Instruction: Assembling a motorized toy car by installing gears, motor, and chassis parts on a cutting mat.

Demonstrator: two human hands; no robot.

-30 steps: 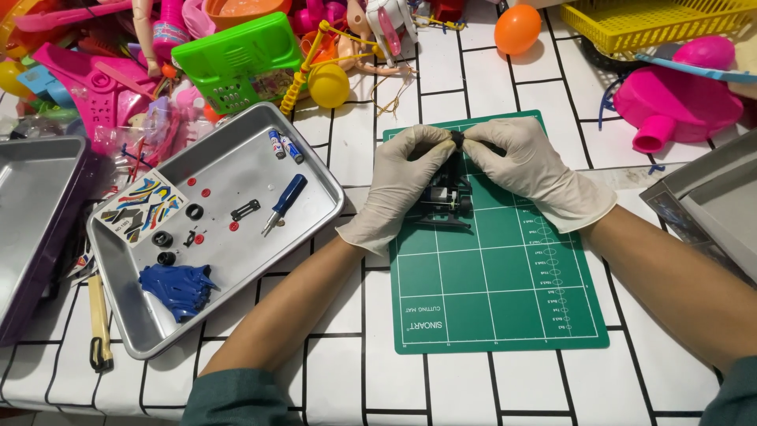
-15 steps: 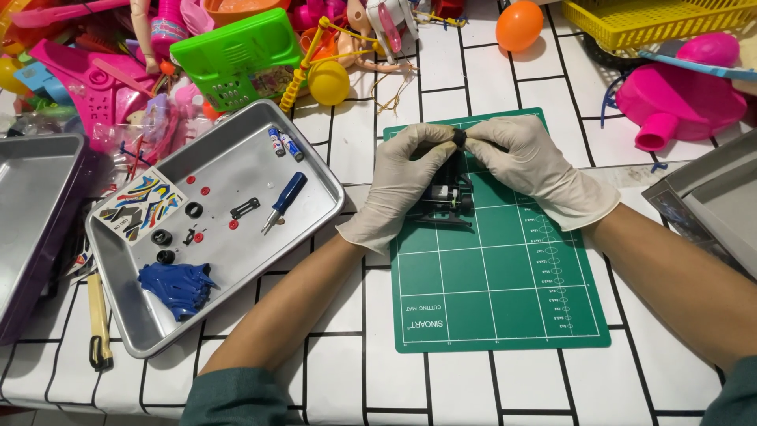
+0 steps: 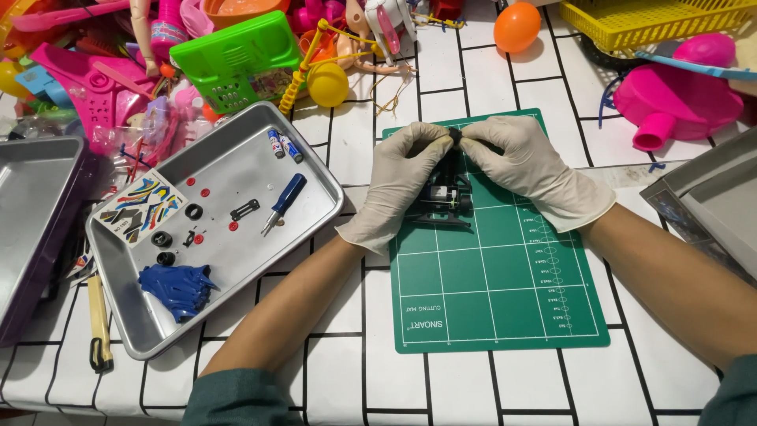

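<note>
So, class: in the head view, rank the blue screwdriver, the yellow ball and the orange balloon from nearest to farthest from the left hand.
1. Yellow ball, up-left of the left hand.
2. Blue screwdriver, in the tray to its left; close to the ball's distance.
3. Orange balloon, top, plainly farthest.

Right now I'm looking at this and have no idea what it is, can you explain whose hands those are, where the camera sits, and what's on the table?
The camera sits on a person's head and looks down, so both arms are the wearer's own. The left hand and right hand, in pale gloves, pinch a small black toy chassis over a green cutting mat. To the left a metal tray holds a blue screwdriver, two small batteries, a sticker sheet, small black wheels and a blue plastic shell. Bright plastic toys crowd the back of the white tiled table.
</note>
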